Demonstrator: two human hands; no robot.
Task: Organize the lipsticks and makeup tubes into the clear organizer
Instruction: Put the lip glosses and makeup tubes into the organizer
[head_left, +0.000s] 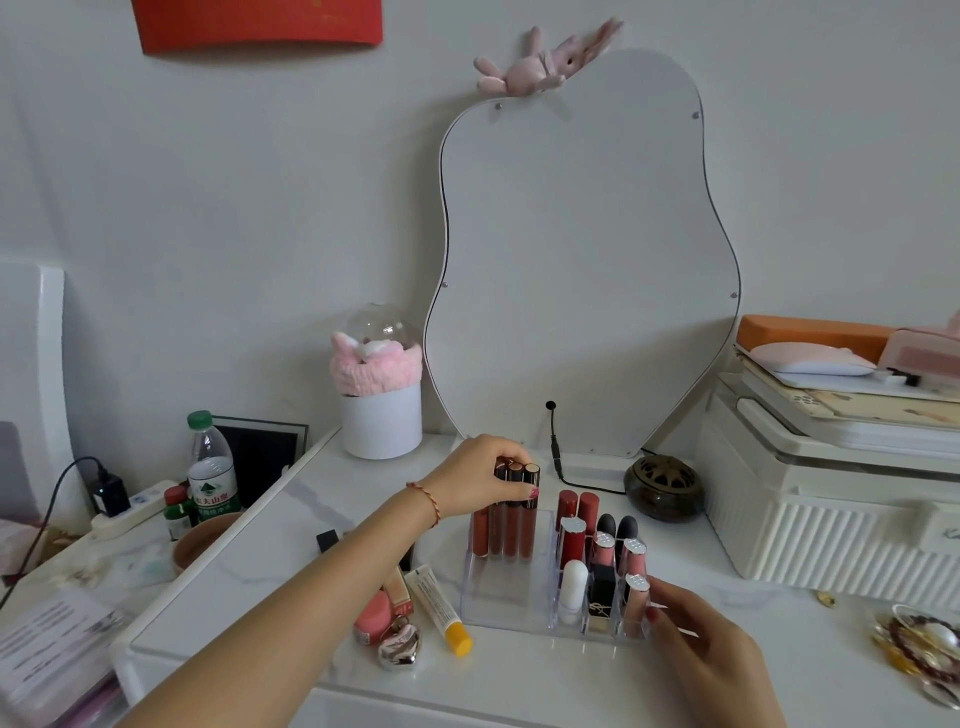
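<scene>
A clear organizer (498, 597) stands on the white vanity top. Its back-left section holds several brown-red lip gloss tubes (511, 525) standing upright. My left hand (475, 475) grips the dark caps of these tubes from above. The right compartments hold red lipsticks (574, 525), black-capped lipsticks (615, 527), pink glosses with silver caps (635, 564), a white stick (574, 587) and a black square lipstick (602, 590). My right hand (691, 629) pinches the organizer's front-right corner. Left of the organizer lie a white tube with a yellow cap (439, 608), a pink tube (374, 613) and a silver heart case (399, 647).
A curvy mirror (582, 260) leans on the wall behind, with a black cable (555, 441) and a dark round burner (662, 486) at its base. A white cup (381, 421) stands back left, a ribbed white storage box (831, 519) at right, a water bottle (210, 467) at left.
</scene>
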